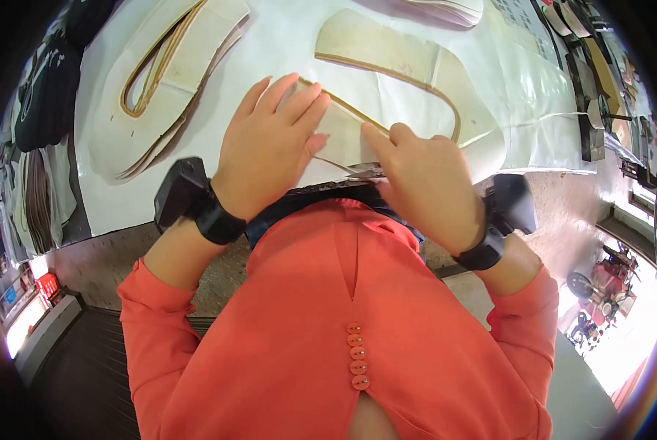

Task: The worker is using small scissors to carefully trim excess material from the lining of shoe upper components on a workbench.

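Note:
A cream, U-shaped flat piece (479,95) with a brown inner edge lies on the white-covered table (270,29) in front of me. My left hand (266,143) rests flat on its near arm, fingers stretched out and slightly apart. My right hand (427,176) is closed at the same arm, its index finger against the brown edge. From under the right hand sticks a thin, pointed metal tool (364,172), close to the piece's near border. The hand hides most of this tool, so its exact kind is unclear.
At the left lies a stack of similar cream, brown-edged pieces (182,81). More pale pieces (453,9) lie at the far edge. Dark garments (46,95) hang left of the table; dark blocks and tools (589,95) line its right side.

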### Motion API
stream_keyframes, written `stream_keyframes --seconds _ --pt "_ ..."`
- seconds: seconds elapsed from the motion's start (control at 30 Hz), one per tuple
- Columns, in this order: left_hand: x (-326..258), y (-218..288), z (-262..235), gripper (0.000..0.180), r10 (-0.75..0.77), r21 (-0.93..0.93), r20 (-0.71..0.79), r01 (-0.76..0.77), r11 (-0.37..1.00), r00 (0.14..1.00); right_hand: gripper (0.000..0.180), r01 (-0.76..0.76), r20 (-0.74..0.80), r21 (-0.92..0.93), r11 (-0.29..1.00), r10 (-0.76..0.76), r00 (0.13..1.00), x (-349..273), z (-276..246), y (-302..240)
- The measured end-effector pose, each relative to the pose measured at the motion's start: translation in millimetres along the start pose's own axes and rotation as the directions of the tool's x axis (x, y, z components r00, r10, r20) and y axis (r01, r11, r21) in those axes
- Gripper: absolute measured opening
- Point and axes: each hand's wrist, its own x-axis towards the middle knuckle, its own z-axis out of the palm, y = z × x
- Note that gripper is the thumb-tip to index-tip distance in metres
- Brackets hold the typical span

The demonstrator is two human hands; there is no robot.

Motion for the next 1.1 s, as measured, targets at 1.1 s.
stream_keyframes --seconds 1.1 --pt "-5 48 19 0.035 -0.096 -0.268 -0.075 0.072 0.961 0.993 0.024 -0.214 0.078 0.831 0.514 0.273 0.959 1 -2 48"
